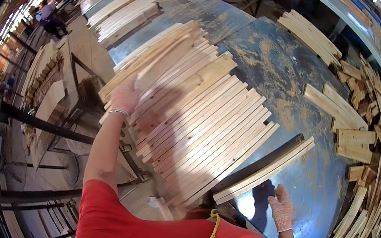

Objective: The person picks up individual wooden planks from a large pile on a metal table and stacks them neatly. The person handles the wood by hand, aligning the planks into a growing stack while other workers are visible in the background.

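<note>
Pressing flat on the fanned row of pale wooden slats (pixel 191 114), your gloved left hand (pixel 125 96) spreads; your right hand (pixel 281 208) rests open on the blue metal table (pixel 279 63).

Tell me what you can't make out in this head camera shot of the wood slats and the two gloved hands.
- Left hand: palm side hidden against the fanned slats; its grip is unclear.
- Right hand: contact with the metal table is uncertain; the view is too small.
- Near slat ends: hidden by the red sleeve.
- Scrap wood pile: warped by the fisheye rim.
</note>
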The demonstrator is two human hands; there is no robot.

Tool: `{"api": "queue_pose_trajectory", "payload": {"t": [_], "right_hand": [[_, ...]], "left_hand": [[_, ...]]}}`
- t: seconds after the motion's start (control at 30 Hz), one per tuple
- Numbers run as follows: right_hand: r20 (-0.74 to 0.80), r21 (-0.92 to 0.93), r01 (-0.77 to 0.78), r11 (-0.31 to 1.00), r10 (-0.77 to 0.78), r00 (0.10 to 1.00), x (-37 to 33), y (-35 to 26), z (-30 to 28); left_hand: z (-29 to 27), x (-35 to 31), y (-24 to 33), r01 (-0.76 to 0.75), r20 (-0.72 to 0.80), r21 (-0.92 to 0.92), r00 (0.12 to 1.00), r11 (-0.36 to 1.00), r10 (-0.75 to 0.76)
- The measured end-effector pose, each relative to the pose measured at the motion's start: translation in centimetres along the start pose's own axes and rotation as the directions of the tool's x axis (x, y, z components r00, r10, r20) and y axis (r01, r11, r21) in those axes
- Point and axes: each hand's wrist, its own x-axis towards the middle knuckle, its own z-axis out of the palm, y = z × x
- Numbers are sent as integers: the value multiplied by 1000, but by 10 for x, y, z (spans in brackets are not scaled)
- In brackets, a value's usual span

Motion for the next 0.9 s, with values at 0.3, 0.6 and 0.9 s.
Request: {"api": "queue_pose_trajectory", "payload": {"t": [0.3, 0.6, 0.9], "right_hand": [[234, 494, -489, 719, 432, 871, 24, -89, 50], [80, 233, -224, 946, 211, 974, 23, -22, 40], [132, 535, -222, 815, 178, 975, -67, 44, -86]], "left_hand": [[30, -12, 58, -270, -79, 371, 944, 888, 320], [47, -293, 304, -587, 332, -467, 577, 661, 746], [30, -319, 388, 669, 556, -725, 425, 166, 714]]}}
